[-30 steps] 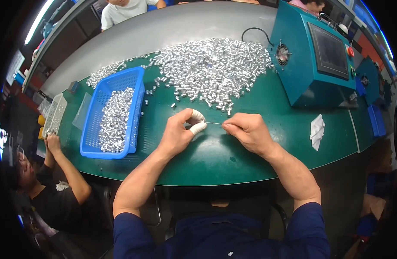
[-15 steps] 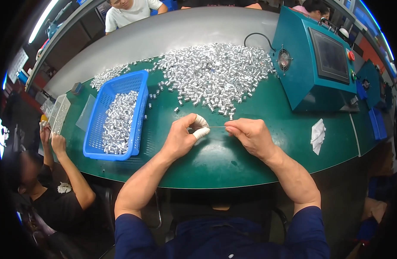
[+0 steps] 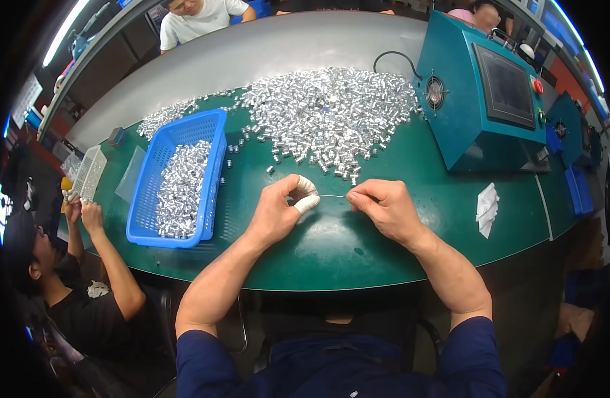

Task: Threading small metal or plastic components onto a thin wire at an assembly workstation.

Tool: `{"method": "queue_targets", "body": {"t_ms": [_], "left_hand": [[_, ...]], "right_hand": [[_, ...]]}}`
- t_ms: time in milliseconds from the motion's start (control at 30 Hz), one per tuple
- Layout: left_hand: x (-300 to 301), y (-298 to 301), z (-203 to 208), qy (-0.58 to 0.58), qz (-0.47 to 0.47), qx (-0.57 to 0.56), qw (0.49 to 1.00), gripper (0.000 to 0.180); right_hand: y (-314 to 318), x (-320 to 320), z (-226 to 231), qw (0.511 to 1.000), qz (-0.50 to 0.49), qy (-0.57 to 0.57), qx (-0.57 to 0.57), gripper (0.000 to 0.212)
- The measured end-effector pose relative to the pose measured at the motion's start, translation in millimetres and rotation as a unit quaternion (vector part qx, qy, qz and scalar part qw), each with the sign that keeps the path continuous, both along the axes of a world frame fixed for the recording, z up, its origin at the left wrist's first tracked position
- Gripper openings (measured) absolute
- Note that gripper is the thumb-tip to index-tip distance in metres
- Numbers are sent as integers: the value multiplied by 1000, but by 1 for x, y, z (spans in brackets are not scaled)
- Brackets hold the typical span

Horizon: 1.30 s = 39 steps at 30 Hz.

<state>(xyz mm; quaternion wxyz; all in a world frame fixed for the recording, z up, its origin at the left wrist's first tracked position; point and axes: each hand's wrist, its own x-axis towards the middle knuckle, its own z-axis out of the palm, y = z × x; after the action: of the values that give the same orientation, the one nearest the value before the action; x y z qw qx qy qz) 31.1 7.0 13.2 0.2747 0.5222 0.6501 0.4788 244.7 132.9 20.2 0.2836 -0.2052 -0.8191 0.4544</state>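
My left hand (image 3: 278, 207) is closed in a pinch, with white coverings on the thumb and a finger. What lies between those fingertips, if anything, is hidden. A thin metal rod (image 3: 332, 196) spans the gap between my two hands, its left end reaching the left fingertips. My right hand (image 3: 384, 204) pinches the other end of this rod between thumb and forefinger. Just beyond my hands spreads a large heap of small shiny metal cylinders (image 3: 331, 116), its nearest pieces a short way from my fingers.
A blue plastic basket (image 3: 219, 146) holding many metal cylinders stands at left. At right are a teal machine with a screen (image 3: 451, 126) and a crumpled white cloth (image 3: 487, 211). A co-worker at far left handles a pale perforated tray (image 3: 90, 174). Another person sits across the green table (image 3: 358, 265).
My hands stay nearly in place, both pinched, with the rod still between them. The co-worker at far left has turned the head.
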Motion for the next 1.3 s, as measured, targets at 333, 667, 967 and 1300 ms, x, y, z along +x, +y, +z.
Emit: {"method": "queue_targets", "body": {"t_ms": [333,667,967,1300], "left_hand": [[-1,1,0,2,-1,3,1000,18],[1,1,-2,74,-23,60,995,17],[-3,0,-1,-40,-9,-49,998,14],[4,-1,-2,105,-22,97,989,21]], "right_hand": [[-3,-3,-2,994,-7,60,87,19],[9,2,1,945,69,-113,-301,19],[2,0,-3,979,1,66,191,14],[5,-1,-5,952,28,-11,-304,28]]}}
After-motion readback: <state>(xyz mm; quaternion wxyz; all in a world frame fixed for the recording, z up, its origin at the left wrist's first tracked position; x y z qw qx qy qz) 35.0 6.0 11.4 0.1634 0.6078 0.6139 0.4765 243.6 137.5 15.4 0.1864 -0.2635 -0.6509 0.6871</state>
